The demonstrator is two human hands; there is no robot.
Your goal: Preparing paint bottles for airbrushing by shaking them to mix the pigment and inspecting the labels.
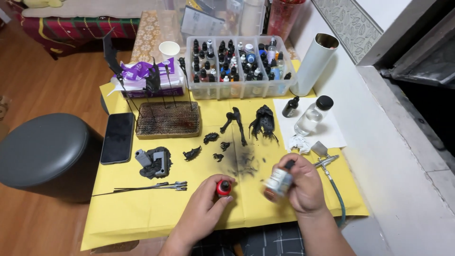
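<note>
A small dropper paint bottle (278, 182) with a white label and brownish contents is held tilted, blurred, its dark tip up toward the bench's far edge, above the yellow paper (142, 208) near its front right corner. Left of it, a small red-and-black cap-like piece (223, 188) is pinched just above the paper, near the middle of the front edge
</note>
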